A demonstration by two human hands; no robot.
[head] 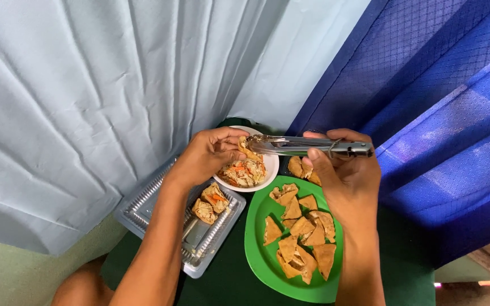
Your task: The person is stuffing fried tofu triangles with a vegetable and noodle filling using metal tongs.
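My left hand point(208, 153) pinches a fried tofu piece point(249, 152) above a white bowl point(271, 168) of shredded vegetable filling point(244, 171). Metal tongs point(296, 145) are gripped in my right hand point(344, 175), and their tips reach the tofu piece at my left fingers. Below the right hand lies a green plate point(256, 238) with several brown triangular tofu pieces point(301, 235). Two stuffed tofu pieces point(211, 204) rest in a clear plastic tray point(143, 209) under my left wrist.
A dark green cloth point(228, 280) covers the surface under the plate and tray. A pale blue curtain point(97, 85) hangs at the left and back, and a blue patterned curtain point(438, 102) hangs at the right. More tofu pieces point(299, 167) lie beside the bowl.
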